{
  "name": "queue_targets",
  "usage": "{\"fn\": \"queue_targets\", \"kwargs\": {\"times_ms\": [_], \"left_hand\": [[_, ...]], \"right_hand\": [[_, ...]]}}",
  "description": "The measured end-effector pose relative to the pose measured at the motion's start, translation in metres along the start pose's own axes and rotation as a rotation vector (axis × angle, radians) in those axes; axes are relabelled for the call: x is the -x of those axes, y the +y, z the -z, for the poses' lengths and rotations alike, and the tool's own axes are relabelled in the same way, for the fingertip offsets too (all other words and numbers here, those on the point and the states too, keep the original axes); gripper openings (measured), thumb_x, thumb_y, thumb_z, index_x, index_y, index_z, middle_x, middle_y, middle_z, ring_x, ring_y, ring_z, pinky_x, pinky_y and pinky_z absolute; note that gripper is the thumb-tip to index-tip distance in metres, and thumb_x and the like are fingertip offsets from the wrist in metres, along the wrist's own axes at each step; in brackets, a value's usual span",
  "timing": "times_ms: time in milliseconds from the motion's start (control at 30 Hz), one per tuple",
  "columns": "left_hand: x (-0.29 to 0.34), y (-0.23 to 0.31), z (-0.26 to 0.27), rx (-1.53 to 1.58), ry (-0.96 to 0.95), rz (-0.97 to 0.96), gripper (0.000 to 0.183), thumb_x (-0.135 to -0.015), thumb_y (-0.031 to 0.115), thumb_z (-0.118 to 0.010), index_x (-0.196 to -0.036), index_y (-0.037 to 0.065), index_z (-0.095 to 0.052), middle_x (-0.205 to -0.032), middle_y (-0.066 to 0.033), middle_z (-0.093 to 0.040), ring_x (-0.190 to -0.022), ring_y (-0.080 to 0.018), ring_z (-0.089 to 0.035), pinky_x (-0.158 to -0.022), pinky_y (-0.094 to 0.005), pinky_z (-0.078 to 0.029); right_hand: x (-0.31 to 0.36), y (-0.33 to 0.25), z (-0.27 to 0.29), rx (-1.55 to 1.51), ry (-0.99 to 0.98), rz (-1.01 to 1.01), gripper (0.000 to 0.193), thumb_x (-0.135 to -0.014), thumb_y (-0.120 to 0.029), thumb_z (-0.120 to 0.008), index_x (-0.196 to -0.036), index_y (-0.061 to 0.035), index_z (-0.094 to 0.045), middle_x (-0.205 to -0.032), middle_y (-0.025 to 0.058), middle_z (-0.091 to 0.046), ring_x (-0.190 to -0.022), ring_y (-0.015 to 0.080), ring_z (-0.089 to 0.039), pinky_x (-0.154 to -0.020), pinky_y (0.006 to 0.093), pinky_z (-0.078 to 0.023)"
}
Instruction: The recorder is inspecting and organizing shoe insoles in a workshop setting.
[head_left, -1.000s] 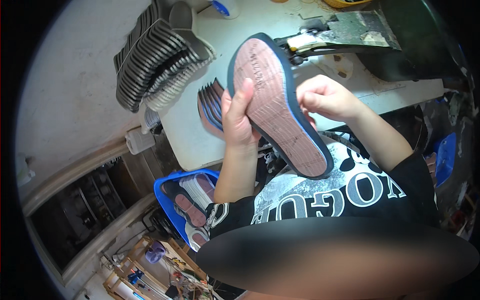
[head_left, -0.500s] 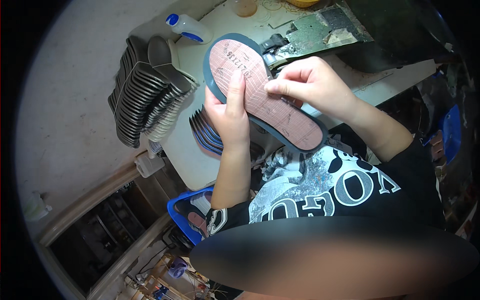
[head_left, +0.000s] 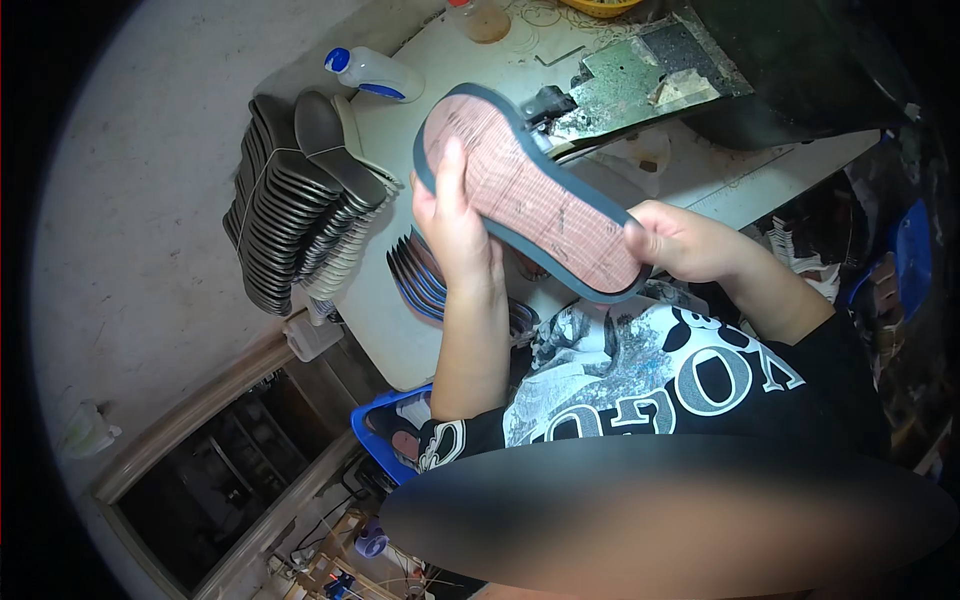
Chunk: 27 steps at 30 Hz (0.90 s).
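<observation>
A shoe sole (head_left: 545, 205) with a pink, grid-lined face and a dark grey-green rim is held up in front of my chest, its broad end up and to the left. My left hand (head_left: 452, 225) is closed on that broad end, thumb flat on the pink face and fingers hidden beneath. At the narrow end, my right hand (head_left: 690, 242) grips the edge with the thumb on top; its other fingers are mostly out of sight. Below the sole, near my left wrist, several dark curved soles (head_left: 415, 278) stand in a row on the white table (head_left: 385, 345).
A string-tied stack of dark soles (head_left: 285, 215) leans by the wall at left. Behind are a white bottle with a blue cap (head_left: 375, 75), a jar (head_left: 480, 22), a yellow bowl (head_left: 603, 6) and a green machine plate (head_left: 640, 85). A blue bin (head_left: 372, 435) sits below the table.
My right hand has moved from the sole's middle edge down to its narrow end and now grips it there. The sole has tilted slightly; my left hand still holds the broad end.
</observation>
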<state>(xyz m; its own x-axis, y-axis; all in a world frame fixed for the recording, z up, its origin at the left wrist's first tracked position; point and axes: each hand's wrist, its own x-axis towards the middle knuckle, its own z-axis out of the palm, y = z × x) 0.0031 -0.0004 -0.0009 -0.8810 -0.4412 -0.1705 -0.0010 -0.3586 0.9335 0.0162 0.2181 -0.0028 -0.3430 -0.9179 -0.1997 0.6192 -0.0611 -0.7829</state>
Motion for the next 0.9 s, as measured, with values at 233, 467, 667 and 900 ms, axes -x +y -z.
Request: {"fn": "queue_targets", "kwargs": {"times_ms": [233,467,667,900], "left_hand": [[0.045,0.024,0.010,0.089,-0.174,0.177,0.032,-0.094,0.014,-0.052,-0.120,-0.005,-0.052,-0.109,-0.0133,-0.063,-0.092,-0.0184,-0.065,-0.081,-0.0307,-0.052],[0.048,0.008,0.024,0.086,-0.298,0.080,0.030,-0.094,0.012,-0.053,-0.120,-0.002,-0.053,-0.110,-0.0115,-0.063,-0.093,-0.0166,-0.063,-0.082,-0.0287,-0.051],[0.035,-0.008,0.013,-0.048,-0.121,-0.116,0.032,-0.090,0.008,-0.060,-0.120,-0.002,-0.053,-0.115,-0.0089,-0.058,-0.103,-0.0146,-0.057,-0.090,-0.0279,-0.045],[0.012,-0.017,0.012,-0.048,-0.107,-0.099,0.024,-0.089,0.011,-0.064,-0.106,-0.004,-0.058,-0.105,-0.0021,-0.046,-0.097,-0.0128,-0.055,-0.087,-0.0270,-0.045]], "right_hand": [[-0.037,0.015,0.004,-0.159,0.027,0.157,0.048,-0.096,-0.042,-0.051,-0.110,0.0016,-0.064,-0.102,0.0109,-0.067,-0.093,0.0153,-0.063,-0.082,0.0262,-0.050],[-0.048,-0.028,-0.004,-0.093,-0.022,0.006,0.031,-0.084,-0.028,-0.071,-0.087,0.0027,-0.069,-0.077,0.0088,-0.068,-0.063,0.0123,-0.063,-0.056,0.0238,-0.053],[-0.040,-0.041,-0.007,0.420,0.394,0.039,0.027,-0.087,-0.026,-0.066,-0.080,0.0002,-0.070,-0.065,0.0020,-0.062,-0.054,0.0059,-0.055,-0.050,0.0215,-0.048],[-0.044,-0.055,-0.003,0.647,0.544,0.055,0.036,-0.087,-0.028,-0.065,-0.067,0.0019,-0.064,-0.053,-0.0001,-0.053,-0.051,0.0047,-0.048,-0.046,0.0242,-0.039]]}}
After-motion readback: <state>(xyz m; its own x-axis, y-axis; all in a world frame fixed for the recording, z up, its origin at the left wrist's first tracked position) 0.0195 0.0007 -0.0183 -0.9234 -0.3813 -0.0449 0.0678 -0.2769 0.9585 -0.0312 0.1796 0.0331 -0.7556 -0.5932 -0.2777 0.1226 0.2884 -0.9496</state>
